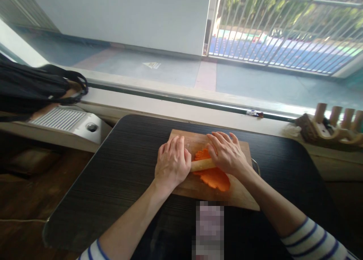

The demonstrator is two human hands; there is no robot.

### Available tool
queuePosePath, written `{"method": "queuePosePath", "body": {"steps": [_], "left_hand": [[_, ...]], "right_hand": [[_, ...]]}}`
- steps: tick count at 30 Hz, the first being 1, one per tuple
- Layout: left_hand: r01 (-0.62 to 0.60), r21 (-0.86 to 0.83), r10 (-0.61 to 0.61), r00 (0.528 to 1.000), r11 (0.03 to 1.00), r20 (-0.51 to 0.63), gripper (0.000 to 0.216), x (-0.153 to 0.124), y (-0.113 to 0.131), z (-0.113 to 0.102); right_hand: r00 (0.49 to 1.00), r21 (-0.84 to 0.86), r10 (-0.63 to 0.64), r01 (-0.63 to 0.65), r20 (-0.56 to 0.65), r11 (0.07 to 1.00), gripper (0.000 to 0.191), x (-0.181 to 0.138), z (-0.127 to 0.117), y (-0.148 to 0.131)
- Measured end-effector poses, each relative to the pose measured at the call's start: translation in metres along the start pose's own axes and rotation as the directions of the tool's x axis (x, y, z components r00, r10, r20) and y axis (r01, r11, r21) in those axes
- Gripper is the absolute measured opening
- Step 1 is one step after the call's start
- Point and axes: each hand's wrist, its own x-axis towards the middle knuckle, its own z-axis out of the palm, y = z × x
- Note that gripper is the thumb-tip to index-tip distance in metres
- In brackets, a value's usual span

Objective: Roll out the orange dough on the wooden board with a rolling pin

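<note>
A wooden board (pixel 241 197) lies on a dark table (pixel 119 169). On the board a flat piece of orange dough (pixel 215 177) is spread out. A pale wooden rolling pin (pixel 202 164) lies across the dough. My left hand (pixel 172 162) rests palm down on the pin's left end, fingers stretched out flat. My right hand (pixel 227 152) presses flat on the pin's right part, fingers extended over the dough's far edge. Both hands hide most of the pin.
A window sill runs behind the table. A black bag (pixel 34 88) sits at the left above a white ridged appliance (pixel 70 122). A wooden rack with pegs (pixel 331 127) stands at the right. A metal loop (pixel 256 164) sticks out from the board's right edge.
</note>
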Motion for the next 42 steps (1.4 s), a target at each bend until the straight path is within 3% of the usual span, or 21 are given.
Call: {"method": "queuePosePath", "body": {"steps": [17,26,35,42], "left_hand": [[-0.035,-0.031,0.034,0.998,0.999,-0.045,0.041,0.031,-0.011,0.008],[-0.042,-0.035,0.041,0.999,0.998,-0.034,0.038,0.048,-0.014,0.013],[-0.108,0.031,0.106,0.992,0.994,0.071,0.044,0.029,-0.011,0.007],[-0.111,0.055,0.106,0.991,0.992,0.083,0.048,-0.001,-0.006,0.000]], "right_hand": [[0.994,0.032,0.095,-0.093,-0.062,0.995,0.037,0.003,0.008,0.002],[0.987,0.025,0.159,-0.158,-0.037,0.987,0.037,0.002,0.005,-0.003],[0.983,-0.038,0.182,-0.182,-0.007,0.982,0.041,-0.016,0.004,-0.012],[0.986,-0.100,0.134,-0.144,-0.101,0.985,0.048,-0.044,0.009,-0.024]]}}
